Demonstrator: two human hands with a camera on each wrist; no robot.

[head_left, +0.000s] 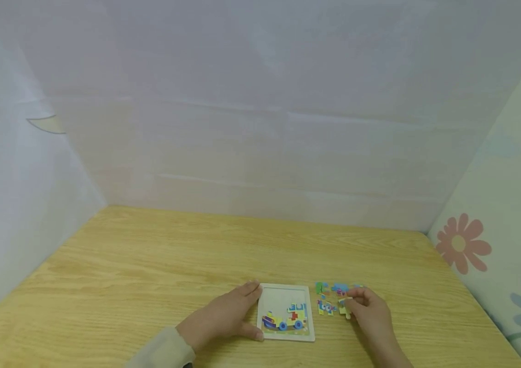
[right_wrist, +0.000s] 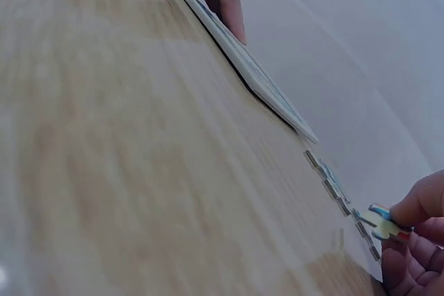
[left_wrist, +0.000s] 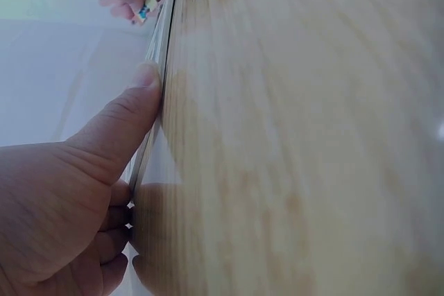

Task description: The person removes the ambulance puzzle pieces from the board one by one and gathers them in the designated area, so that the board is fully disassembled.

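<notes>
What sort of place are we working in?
Probably an indoor tabletop booth, its exact purpose unclear: a yellow wood-grain table stands against pale creased sheet-like walls, with a red-petalled flower print on the right-hand one.

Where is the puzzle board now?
In the head view, the board lies on the table, left hand at its left edge, loose pieces to its right.

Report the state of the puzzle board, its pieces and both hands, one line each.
Puzzle board: flat on the table, partly filled, upper part bare.
Fitted pieces: in the board, showing part of a vehicle.
Loose pieces: on the table, right of the board.
Held piece: pinched.
Left hand: touching the board's left edge.
Right hand: pinching the held piece.
</notes>
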